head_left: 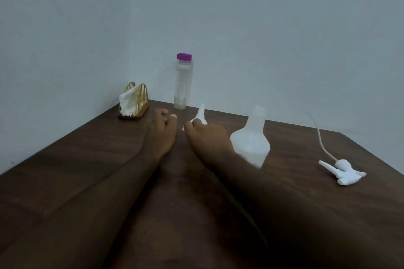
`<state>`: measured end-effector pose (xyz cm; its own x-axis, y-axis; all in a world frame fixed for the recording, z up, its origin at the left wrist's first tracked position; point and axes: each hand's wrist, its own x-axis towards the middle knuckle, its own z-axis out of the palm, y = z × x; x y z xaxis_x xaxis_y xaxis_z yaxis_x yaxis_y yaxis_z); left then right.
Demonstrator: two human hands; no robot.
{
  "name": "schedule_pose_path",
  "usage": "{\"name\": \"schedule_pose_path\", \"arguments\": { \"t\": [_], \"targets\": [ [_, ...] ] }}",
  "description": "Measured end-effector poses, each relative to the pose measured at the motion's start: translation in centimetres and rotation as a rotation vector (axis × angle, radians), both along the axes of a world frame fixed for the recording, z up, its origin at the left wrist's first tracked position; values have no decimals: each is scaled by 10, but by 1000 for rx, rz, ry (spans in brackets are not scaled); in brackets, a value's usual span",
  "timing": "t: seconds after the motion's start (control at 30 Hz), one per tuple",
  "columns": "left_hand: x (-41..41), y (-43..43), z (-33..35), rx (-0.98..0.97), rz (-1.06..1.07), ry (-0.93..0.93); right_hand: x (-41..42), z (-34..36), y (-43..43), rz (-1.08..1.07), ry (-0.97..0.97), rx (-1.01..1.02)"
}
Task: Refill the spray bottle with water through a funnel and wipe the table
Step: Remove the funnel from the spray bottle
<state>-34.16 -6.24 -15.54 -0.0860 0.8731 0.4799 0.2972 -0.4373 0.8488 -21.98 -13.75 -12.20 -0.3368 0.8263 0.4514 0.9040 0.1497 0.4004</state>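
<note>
Funnel (201, 112), white plastic cone, pinched by right hand (205, 137); left hand (162, 133) lies relaxed on woodgrain table (87, 170).

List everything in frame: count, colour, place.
funnel: 1, white, mid-table, spout up
spray bottle: 1, translucent white, head off, right of funnel
spray head: 1, white with tube, lying far right
water bottle: 1, clear, purple cap, back by wall
napkin holder: 1, gold wire, back left
tissues: white, count unclear, in holder
table: 1, dark brown
left hand: left of funnel, holds nothing
right hand: grips funnel
</note>
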Motion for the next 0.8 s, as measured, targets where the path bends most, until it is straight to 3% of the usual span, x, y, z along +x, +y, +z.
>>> {"name": "schedule_pose_path", "arguments": {
  "t": [0.2,0.43,0.8],
  "targets": [
    [2,6,-5,-24,-32,73,1,-16,72,-132,66,-48],
    [5,20,-16,-119,-188,-67,9,-10,171,-262,241,-153],
    [5,17,-14,-115,-232,-59,24,-23,212,-369,350,-99]
  ]
}}
